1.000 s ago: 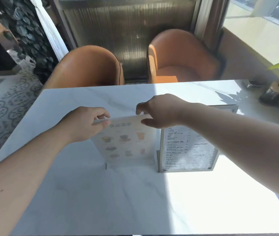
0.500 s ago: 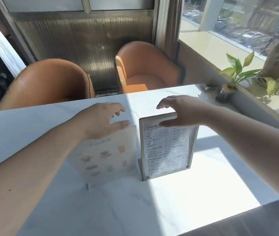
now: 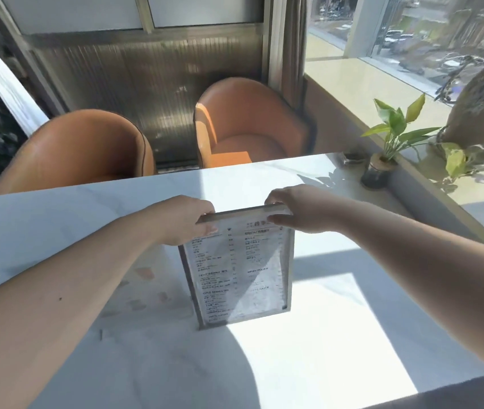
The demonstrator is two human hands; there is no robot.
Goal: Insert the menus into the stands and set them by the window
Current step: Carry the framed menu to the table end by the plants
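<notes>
A grey-framed menu stand with a printed text menu stands upright in the middle of the white marble table. My left hand grips its top left corner and my right hand grips its top right corner. To its left, partly hidden behind my left forearm, stands a clear stand with a picture drinks menu, which neither hand touches.
Two orange armchairs stand beyond the table's far edge. On the right, a sunlit window ledge runs along the window. A small potted plant and a low dark dish sit at the table's far right corner.
Both hands let go of the picture menu stand and moved right onto the top corners of the framed text menu stand. My view swung right toward the window.
</notes>
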